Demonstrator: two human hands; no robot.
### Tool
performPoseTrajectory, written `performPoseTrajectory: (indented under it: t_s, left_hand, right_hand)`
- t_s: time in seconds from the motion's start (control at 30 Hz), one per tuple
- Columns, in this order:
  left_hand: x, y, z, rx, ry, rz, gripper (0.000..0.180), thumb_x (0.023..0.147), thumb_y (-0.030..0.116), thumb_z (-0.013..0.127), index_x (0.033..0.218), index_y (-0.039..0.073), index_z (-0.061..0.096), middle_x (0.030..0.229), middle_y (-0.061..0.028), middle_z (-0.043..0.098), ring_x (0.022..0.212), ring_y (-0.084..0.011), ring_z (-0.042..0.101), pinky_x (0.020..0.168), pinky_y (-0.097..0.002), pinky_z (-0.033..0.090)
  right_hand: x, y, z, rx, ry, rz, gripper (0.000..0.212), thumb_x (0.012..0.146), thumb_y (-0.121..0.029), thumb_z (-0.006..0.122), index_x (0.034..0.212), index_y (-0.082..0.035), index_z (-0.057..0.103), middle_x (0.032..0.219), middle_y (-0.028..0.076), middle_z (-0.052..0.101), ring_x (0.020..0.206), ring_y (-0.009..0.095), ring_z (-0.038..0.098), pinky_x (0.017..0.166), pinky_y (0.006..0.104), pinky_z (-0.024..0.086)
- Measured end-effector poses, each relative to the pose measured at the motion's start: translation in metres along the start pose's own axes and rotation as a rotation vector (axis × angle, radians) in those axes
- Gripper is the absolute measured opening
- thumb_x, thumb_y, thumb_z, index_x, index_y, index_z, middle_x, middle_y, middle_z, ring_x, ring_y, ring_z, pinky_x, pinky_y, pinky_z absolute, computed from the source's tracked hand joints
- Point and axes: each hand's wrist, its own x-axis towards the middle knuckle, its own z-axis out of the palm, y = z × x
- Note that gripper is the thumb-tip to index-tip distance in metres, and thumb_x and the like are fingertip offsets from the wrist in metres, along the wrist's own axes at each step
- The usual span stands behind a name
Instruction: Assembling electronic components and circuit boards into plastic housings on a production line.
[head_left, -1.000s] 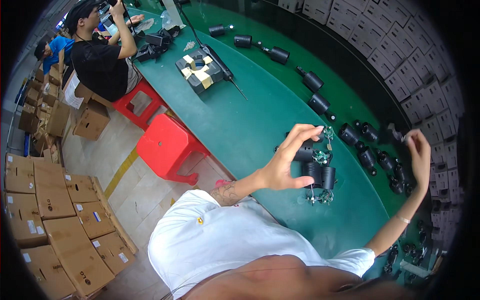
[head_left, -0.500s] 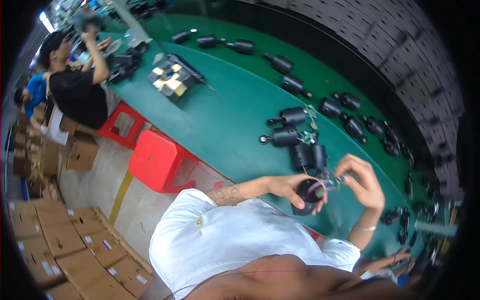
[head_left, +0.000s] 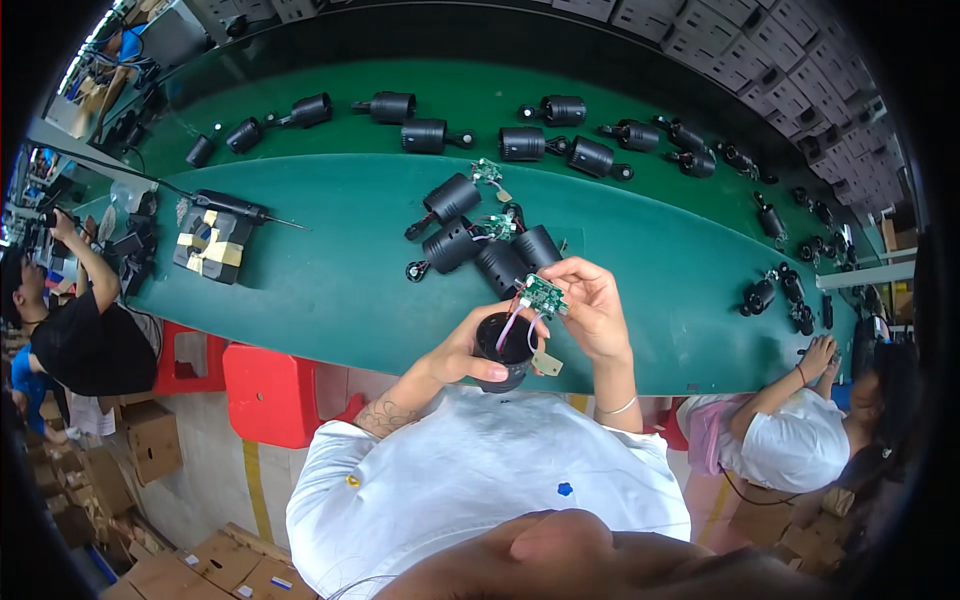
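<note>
Black cylindrical housing (head_left: 513,356) (frame centre) opens upward; left hand (head_left: 463,350) grips it, right hand (head_left: 594,311) pinches green circuit board (head_left: 543,295).

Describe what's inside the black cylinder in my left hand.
Pale cables run from the mouth of the black cylinder up to the green circuit board in your right hand. Inside looks dark; its bottom and the cables' lower ends are hidden from view.

No wording or numbers could be read. A pale label (head_left: 282,582) with a blue mark sat on a brown carton (head_left: 264,574) at lower left; pale boxes (head_left: 765,48) stacked upper right bore small dark marks, illegible.
</note>
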Motion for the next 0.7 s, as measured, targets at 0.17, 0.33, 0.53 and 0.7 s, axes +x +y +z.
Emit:
performPoseTrajectory:
  t_s: [0.17,0.33,0.53,0.7]
  left_hand:
    - [0.002,-0.002,0.009,-0.148,0.028,-0.027,0.053,0.064,0.011,0.072,0.113,0.000,0.057,0.097,-0.0132,0.064,0.079,-0.0209,0.062,0.078,-0.0322,0.050]
    - [0.002,0.004,0.009,-0.041,0.017,-0.024,0.051,0.064,0.009,0.073,0.112,0.001,0.057,0.093,-0.0123,0.065,0.078,-0.0198,0.061,0.076,-0.0291,0.049]
    - [-0.002,0.008,0.013,0.091,0.071,-0.063,0.051,0.065,0.009,0.075,0.112,0.002,0.058,0.088,-0.0093,0.066,0.076,-0.0197,0.061,0.075,-0.0287,0.048]
    - [-0.003,0.012,0.013,0.541,0.105,-0.041,0.051,0.064,0.011,0.079,0.111,0.003,0.058,0.087,-0.0060,0.066,0.075,-0.0193,0.061,0.074,-0.0284,0.047]
  right_hand:
    - [-0.003,0.006,-0.013,-0.232,0.081,-0.158,0.017,0.083,0.011,0.059,0.097,0.003,0.064,0.096,0.011,0.065,0.080,0.014,0.060,0.076,0.0227,0.049]
    - [0.001,-0.004,-0.014,-0.747,0.165,-0.288,0.013,0.081,0.009,0.060,0.090,0.002,0.066,0.092,0.009,0.064,0.074,0.013,0.055,0.071,0.0234,0.046]
    - [0.000,-0.008,-0.015,-0.873,0.144,-0.296,0.005,0.081,0.005,0.062,0.083,0.001,0.063,0.082,0.006,0.061,0.068,0.015,0.051,0.064,0.0267,0.042]
    - [-0.001,-0.020,-0.010,-1.223,0.088,-0.468,0.008,0.082,0.000,0.063,0.076,0.000,0.059,0.076,0.006,0.056,0.063,0.018,0.046,0.062,0.0297,0.040]
